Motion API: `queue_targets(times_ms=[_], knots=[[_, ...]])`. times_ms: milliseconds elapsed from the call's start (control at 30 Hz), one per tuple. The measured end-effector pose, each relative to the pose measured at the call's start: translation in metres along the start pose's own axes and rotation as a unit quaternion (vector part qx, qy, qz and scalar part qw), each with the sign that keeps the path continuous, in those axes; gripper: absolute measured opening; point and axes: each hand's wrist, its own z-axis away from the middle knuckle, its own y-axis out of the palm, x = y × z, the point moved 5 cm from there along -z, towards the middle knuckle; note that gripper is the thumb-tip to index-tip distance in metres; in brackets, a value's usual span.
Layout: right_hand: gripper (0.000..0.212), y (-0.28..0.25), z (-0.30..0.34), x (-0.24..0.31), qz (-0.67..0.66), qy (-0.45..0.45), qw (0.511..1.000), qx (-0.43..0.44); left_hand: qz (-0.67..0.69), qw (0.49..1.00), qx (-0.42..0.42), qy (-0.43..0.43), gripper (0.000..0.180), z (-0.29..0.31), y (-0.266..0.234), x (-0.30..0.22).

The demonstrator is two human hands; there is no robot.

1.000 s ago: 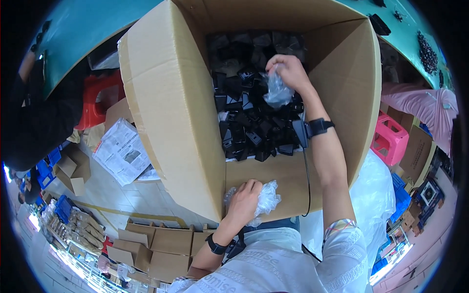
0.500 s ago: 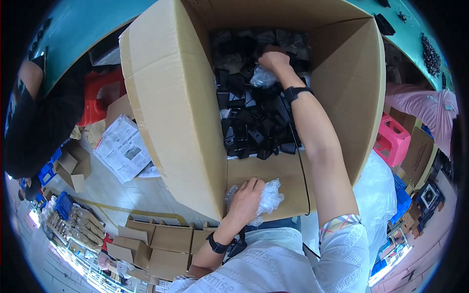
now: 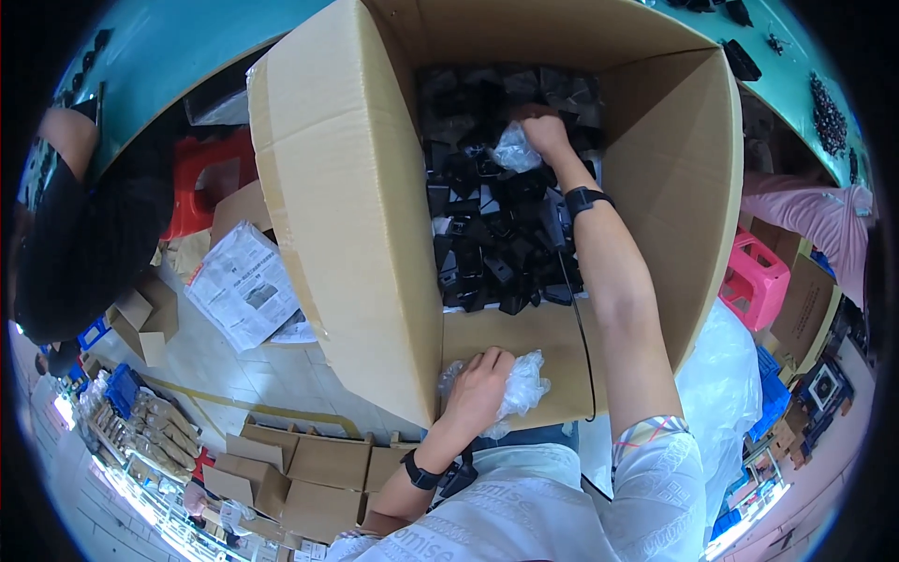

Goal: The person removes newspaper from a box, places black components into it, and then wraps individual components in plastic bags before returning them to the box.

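A large open cardboard box [image 3: 351, 225] stands before me, with many small black plastic parts [image 3: 482, 239] heaped inside. Deep in its far half, my right hand [image 3: 545, 136] is closed around a crumpled clear plastic bag [image 3: 516, 150], its fingertips partly hidden in shadow. Over the near flap of the box, my left hand [image 3: 478, 391] grips a bunch of crumpled clear plastic bags [image 3: 521, 386]. A black cable [image 3: 582, 337] runs from the heap out over the near flap, beside my right forearm.
Teal worktables [image 3: 178, 56] flank the box, with small dark parts on them. A red stool [image 3: 201, 183] and newspaper [image 3: 245, 286] lie left, a pink stool [image 3: 754, 279] right. Another person's dark sleeve [image 3: 84, 244] is far left. Cardboard boxes [image 3: 323, 459] sit lower left.
My right hand has shifted slightly nearer and to the right above the parts, still with the plastic bag. The left hand stays at the near flap. The whole view has shifted a little.
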Motion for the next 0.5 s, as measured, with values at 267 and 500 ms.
queue_targets(times_ms=[267,500], knots=[[0.02,-0.049,0.054,-0.003,-0.144,0.054,0.984,-0.088,0.002,1.0,0.0,0.002,0.035,0.004,0.004,-0.003],[0.018,-0.058,0.072,-0.016,-0.28,0.049,0.957,-0.055,-0.002,1.0,0.021,-0.004,0.039,0.002,0.01,0.0]])
